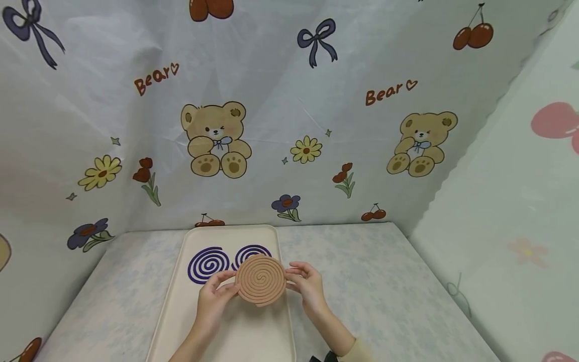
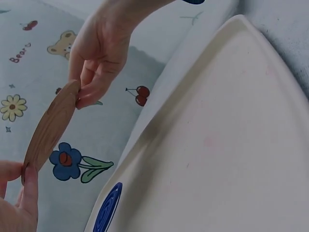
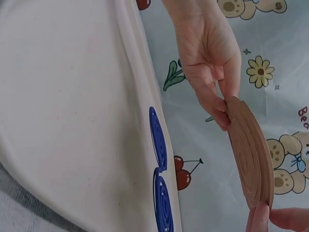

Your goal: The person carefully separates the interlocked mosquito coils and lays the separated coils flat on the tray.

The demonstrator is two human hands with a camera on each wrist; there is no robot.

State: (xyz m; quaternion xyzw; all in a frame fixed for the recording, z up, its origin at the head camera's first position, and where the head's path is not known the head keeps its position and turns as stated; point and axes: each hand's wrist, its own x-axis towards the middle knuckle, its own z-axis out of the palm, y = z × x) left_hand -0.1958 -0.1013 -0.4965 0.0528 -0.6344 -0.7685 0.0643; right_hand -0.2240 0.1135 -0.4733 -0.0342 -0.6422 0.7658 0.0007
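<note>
A round tan mosquito coil (image 1: 261,279) is held up above the tray, its spiral face toward the head camera. My left hand (image 1: 214,296) pinches its left edge between thumb and fingers. On the opposite edge, my right hand (image 1: 309,288) grips it with the fingertips. Both wrist views show the tan coil nearly edge-on, as a thick disc. Two blue-purple coils lie on the tray: a left one (image 1: 209,265) in full sight and a right one (image 1: 250,251) partly hidden behind the tan coil.
The long cream tray (image 1: 181,322) has a raised rim and lies on a pale mottled table (image 1: 362,281). Behind stands a white cloth (image 1: 271,90) printed with bears and flowers. A black object (image 1: 330,357) shows at the bottom edge near the right forearm.
</note>
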